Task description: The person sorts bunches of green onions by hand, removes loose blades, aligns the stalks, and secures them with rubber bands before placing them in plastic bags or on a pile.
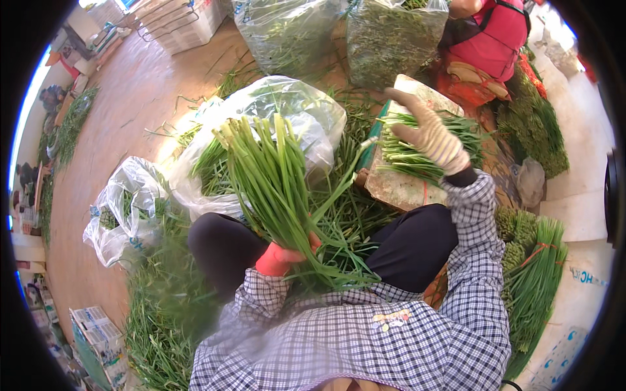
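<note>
Long, slender green stalks, fanned ahead of the red-gloved left hand, are clasped by it — likely light, bendy, best gripped mid-length; the cream-striped-gloved right hand is spread.

Long green stalks partly hide the red-gloved left hand. Upper edge cuts a tall clear plastic bag. Loose green leaves, lower left: blurred.

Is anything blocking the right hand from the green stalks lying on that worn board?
Nothing visible does. The right hand, open in its striped glove, appears over the green stalks on the worn board; whether it touches them is unclear. The bunch held by the left hand is off to the left.
</note>
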Available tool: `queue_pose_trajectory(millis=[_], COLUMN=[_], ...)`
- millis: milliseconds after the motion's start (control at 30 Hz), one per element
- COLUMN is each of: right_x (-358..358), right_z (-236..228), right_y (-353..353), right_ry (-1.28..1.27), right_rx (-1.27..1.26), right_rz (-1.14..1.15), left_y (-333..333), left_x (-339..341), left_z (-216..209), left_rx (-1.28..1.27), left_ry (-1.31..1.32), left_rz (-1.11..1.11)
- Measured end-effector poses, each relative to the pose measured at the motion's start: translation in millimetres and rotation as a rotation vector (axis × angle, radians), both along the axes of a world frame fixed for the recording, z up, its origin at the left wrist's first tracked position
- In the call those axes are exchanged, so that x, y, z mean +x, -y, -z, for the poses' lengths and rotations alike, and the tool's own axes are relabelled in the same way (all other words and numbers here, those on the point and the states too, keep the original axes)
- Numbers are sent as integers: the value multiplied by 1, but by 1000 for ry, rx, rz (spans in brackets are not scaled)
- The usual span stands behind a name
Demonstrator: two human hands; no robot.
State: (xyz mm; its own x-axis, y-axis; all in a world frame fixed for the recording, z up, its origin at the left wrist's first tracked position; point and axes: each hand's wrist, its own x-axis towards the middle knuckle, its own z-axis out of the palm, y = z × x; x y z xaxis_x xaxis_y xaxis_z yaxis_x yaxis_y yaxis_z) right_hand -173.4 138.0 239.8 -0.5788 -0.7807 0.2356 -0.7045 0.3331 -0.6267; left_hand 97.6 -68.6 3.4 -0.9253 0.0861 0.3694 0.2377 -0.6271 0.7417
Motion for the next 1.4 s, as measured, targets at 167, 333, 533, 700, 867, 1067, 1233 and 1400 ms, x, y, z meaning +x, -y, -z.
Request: queue_pose_trajectory(millis=[167, 333, 533, 700, 867, 1067, 1233, 1400], right_x=[62, 60, -6, -25, 16, 37, 58, 52], right_z=[8, 25, 48, -39, -71, 13, 37, 37], right_y=[77, 85, 64, 9, -4, 72, 99, 89], right_ry=[348, 572, -349, 352, 113, 572, 941, 1326], right_rx=[-75, 13, -27, -881, 256, -248, -306, -603], right_rz=[-66, 14, 90, 397, -616, -172, -62, 17], left_y=[-7, -6, -9, -2, 1, -5, -5, -11], left_x=[-2, 15, 3, 9, 9, 1, 6, 10], left_z=[-21, -72, -85, -43, -54, -68, -69, -74], left_rx=[-24, 29, 28, -21, 73, -15, -129, 392], left_ry=[226, 541, 643, 556, 491, 473, 464, 589], left_rz=[75, 17, 29, 5, 7, 49, 78, -167])
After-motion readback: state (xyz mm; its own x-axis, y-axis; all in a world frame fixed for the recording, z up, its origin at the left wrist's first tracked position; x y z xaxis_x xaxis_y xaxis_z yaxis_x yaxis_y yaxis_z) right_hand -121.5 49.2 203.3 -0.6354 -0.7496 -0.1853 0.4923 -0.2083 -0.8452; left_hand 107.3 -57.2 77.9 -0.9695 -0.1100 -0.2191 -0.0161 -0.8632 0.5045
